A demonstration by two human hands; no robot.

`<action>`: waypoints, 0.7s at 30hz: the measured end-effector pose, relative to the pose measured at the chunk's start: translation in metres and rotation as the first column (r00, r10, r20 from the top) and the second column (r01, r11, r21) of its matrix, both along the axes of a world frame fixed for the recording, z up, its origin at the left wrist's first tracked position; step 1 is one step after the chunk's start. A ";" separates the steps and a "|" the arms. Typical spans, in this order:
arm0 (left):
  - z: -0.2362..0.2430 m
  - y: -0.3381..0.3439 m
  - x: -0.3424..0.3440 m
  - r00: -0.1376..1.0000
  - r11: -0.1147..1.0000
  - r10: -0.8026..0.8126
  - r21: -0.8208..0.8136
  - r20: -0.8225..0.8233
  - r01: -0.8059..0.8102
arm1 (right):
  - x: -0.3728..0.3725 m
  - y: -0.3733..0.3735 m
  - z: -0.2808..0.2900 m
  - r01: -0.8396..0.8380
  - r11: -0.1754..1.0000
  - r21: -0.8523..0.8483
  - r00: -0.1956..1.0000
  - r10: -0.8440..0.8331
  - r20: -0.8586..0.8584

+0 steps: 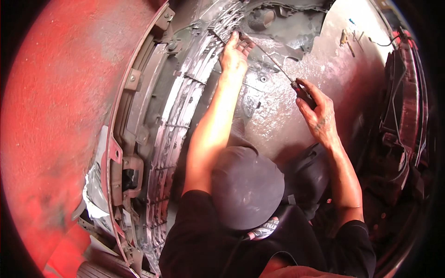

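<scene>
My right hand (pixel 320 109) is closed round the dark handle of a screwdriver (pixel 276 64). Its long, thin shaft slants up and to the left, ending close to the fingers of my left hand (pixel 236 53). That hand is at the edge of a long, grey slatted grille (pixel 183 97), with thumb and fingers apart and the palm partly showing. Whether the screwdriver's tip touches the grille or my fingers is too small to tell. The grille belongs to a large curved car bumper (pixel 134 81), which stretches from top to bottom on my left.
Several small hand tools (pixel 347 39) lie on the wet-looking grey floor (pixel 324 69) at the upper right. Along the right stands another dark and red car part (pixel 408 97). A red surface (pixel 60 92) fills the far left. My dark-clothed knees (pixel 248 187) are between my arms.
</scene>
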State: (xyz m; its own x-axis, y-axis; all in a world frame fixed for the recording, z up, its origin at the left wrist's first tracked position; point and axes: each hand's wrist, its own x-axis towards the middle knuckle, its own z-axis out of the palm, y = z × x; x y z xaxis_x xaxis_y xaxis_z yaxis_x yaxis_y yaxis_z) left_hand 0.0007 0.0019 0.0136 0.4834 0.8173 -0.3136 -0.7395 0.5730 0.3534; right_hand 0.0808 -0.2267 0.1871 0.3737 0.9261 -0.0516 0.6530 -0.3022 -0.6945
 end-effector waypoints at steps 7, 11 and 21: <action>-0.007 -0.005 -0.003 0.995 0.993 -0.025 0.115 0.093 0.014 | 0.012 0.012 0.016 -0.103 0.985 -0.138 0.991 0.115 0.075; -0.011 -0.002 -0.007 0.981 0.994 -0.052 0.104 0.189 0.032 | 0.017 0.012 0.015 -0.041 0.976 -0.215 0.999 0.036 -0.027; 0.003 -0.007 -0.017 0.972 0.990 -0.115 0.110 0.205 0.094 | 0.005 0.010 0.024 -0.065 0.989 -0.135 0.934 0.108 0.341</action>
